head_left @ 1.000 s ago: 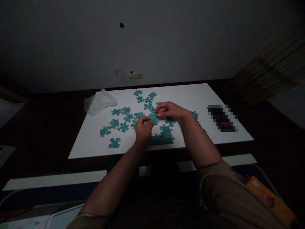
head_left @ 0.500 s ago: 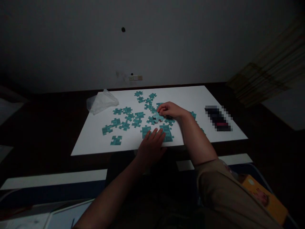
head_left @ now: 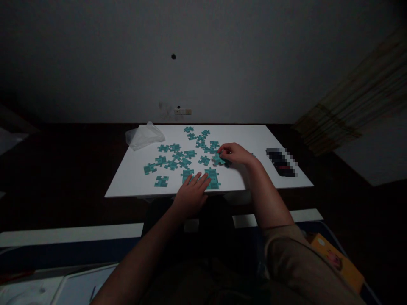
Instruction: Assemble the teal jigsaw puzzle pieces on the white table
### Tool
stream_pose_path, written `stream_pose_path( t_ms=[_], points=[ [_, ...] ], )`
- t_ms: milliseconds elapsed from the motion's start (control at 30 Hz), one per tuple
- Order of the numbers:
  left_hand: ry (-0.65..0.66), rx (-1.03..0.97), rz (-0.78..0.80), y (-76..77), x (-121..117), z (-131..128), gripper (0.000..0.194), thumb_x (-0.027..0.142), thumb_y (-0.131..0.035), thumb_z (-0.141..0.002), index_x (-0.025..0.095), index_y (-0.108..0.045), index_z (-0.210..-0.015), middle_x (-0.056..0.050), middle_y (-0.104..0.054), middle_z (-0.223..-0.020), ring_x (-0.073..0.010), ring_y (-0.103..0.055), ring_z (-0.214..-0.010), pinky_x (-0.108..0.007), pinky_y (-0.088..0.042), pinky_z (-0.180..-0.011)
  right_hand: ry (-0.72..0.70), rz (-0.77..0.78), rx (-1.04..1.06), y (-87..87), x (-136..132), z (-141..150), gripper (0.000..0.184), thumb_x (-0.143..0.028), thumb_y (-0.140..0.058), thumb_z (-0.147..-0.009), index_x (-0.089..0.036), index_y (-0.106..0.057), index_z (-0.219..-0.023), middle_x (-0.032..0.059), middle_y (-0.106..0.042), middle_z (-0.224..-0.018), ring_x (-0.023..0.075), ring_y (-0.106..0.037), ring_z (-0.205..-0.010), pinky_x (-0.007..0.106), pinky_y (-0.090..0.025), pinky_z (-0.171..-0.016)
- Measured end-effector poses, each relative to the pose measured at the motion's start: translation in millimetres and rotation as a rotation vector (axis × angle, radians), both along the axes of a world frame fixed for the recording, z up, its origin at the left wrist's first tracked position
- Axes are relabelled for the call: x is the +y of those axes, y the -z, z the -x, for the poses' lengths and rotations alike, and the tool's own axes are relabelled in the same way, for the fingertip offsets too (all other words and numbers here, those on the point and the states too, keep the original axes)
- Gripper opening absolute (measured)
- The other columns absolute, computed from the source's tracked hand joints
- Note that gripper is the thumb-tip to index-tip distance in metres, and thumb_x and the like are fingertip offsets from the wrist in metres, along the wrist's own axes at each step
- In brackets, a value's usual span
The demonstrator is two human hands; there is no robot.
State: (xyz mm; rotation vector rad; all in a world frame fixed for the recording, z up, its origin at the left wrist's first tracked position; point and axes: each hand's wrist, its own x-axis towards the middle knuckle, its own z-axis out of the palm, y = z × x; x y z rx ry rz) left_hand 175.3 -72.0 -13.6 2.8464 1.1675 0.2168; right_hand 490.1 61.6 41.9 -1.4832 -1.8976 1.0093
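My right hand (head_left: 233, 153) pinches a teal jigsaw puzzle piece (head_left: 217, 159) just over the white table (head_left: 241, 135). Part of another dark piece shows beneath those fingers. At the table's front edge my left hand (head_left: 192, 192) lies flat with its fingers spread. Its fingertips rest between a teal piece (head_left: 187, 174) and a larger joined block of pieces (head_left: 213, 178), partly covering both. One lone piece (head_left: 162, 181) lies to the left of that hand. Several more loose teal pieces (head_left: 171, 164) are scattered farther back, some overlapping.
A crumpled clear plastic bag (head_left: 146, 135) lies at the table's back left. A dark, pixelated object (head_left: 282, 163) is on the right side. An orange box (head_left: 338, 262) sits low at the right, beside my sleeve. Wall sockets (head_left: 182, 112) are behind the table.
My right hand has tilted the held piece, whose face now shows teal instead of pale. The view has shifted slightly. My left hand stays flat by the joined block.
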Motion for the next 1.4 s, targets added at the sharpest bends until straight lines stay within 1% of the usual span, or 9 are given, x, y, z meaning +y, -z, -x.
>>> stream_pose_path(
  t_ms=[200,333,533,667,733,833,1000,1200,1400],
  points=[
    [0.014,-0.062,0.027,-2.2,-5,6,0.071,0.03,-0.067,-0.112,0.029,-0.056,-0.182,-0.009,-0.045,-0.195,-0.0368,-0.043,-0.182,-0.06,-0.037,-0.149,0.191,-0.119,-0.219,24.8,-62,-4,0.022,-0.025,-0.072,-0.096,-0.023,-0.085,-0.114,0.0067,-0.088,-0.103,0.0276,-0.075,-0.095,0.038,-0.056,-0.09],
    [0.015,-0.061,0.028,-3.2,-6,7,0.072,0.03,-0.067,-0.111,0.029,-0.056,-0.182,-0.009,-0.045,-0.195,-0.0369,-0.043,-0.182,-0.06,-0.037,-0.149,0.232,-0.14,-0.267,33.2,-90,-7,0.023,-0.027,-0.069,-0.104,-0.023,-0.085,-0.12,0.0122,-0.089,-0.109,0.0338,-0.079,-0.101,0.044,-0.057,-0.096],
    [0.012,-0.064,0.028,-2.1,-6,6,0.07,0.033,-0.065,-0.113,0.025,-0.055,-0.182,-0.01,-0.046,-0.195,-0.0375,-0.043,-0.181,-0.06,-0.036,-0.149,0.297,-0.167,-0.302,45.0,-105,2,0.024,-0.031,-0.065,-0.108,-0.024,-0.086,-0.115,0.0174,-0.089,-0.126,0.0388,-0.079,-0.121,0.048,-0.057,-0.112],
    [0.009,-0.071,0.038,-2.3,-5,5,0.069,0.034,-0.064,-0.113,0.025,-0.056,-0.181,-0.009,-0.046,-0.194,-0.0377,-0.044,-0.181,-0.06,-0.037,-0.149,0.376,-0.175,-0.303,51.8,-106,7,0.02,-0.034,-0.066,-0.106,-0.027,-0.084,-0.113,0.0168,-0.087,-0.13,0.0408,-0.076,-0.131,0.051,-0.055,-0.119],
    [0.013,-0.077,0.042,-2.3,-5,5,0.069,0.035,-0.066,-0.113,0.026,-0.057,-0.181,-0.01,-0.047,-0.194,-0.0387,-0.044,-0.181,-0.061,-0.037,-0.148,0.41,-0.169,-0.287,53.1,-106,8,0.018,-0.037,-0.068,-0.104,-0.029,-0.083,-0.111,0.0161,-0.088,-0.128,0.0422,-0.076,-0.129,0.053,-0.056,-0.118],
    [0.017,-0.085,0.043,-1.6,-4,1,0.07,0.035,-0.066,-0.112,0.024,-0.057,-0.181,-0.013,-0.046,-0.194,-0.0406,-0.044,-0.181,-0.063,-0.037,-0.148,0.432,-0.146,-0.237,53.5,-110,10,0.021,-0.045,-0.068,-0.104,-0.029,-0.081,-0.107,0.0143,-0.088,-0.113,0.0421,-0.079,-0.113,0.055,-0.06,-0.107],
    [-0.025,-0.093,0.053,-0.2,-2,-9,0.074,0.034,-0.068,-0.111,0.024,-0.055,-0.183,-0.015,-0.047,-0.193,-0.0424,-0.042,-0.181,-0.066,-0.036,-0.148,0.376,-0.099,-0.118,52.0,-122,15,0.028,-0.055,-0.067,-0.102,-0.03,-0.079,-0.1,0.0077,-0.085,-0.095,0.0355,-0.08,-0.094,0.046,-0.064,-0.09],
    [-0.044,-0.097,0.058,-0.9,0,-14,0.075,0.034,-0.068,-0.11,0.025,-0.054,-0.183,-0.014,-0.046,-0.194,-0.0418,-0.041,-0.182,-0.064,-0.034,-0.148,0.389,-0.1,-0.11,50.6,-127,21,0.024,-0.054,-0.071,-0.097,-0.031,-0.079,-0.1,0.0064,-0.085,-0.095,0.0347,-0.079,-0.091,0.046,-0.062,-0.09],
    [-0.033,-0.101,0.049,-1.6,-1,-14,0.073,0.034,-0.065,-0.111,0.018,-0.054,-0.182,-0.017,-0.046,-0.193,-0.0435,-0.041,-0.181,-0.066,-0.034,-0.148,0.409,-0.121,-0.122,48.7,-128,23,0.017,-0.047,-0.073,-0.095,-0.031,-0.077,-0.094,0.0066,-0.084,-0.094,0.0338,-0.077,-0.09,0.047,-0.06,-0.092]
  ],
)
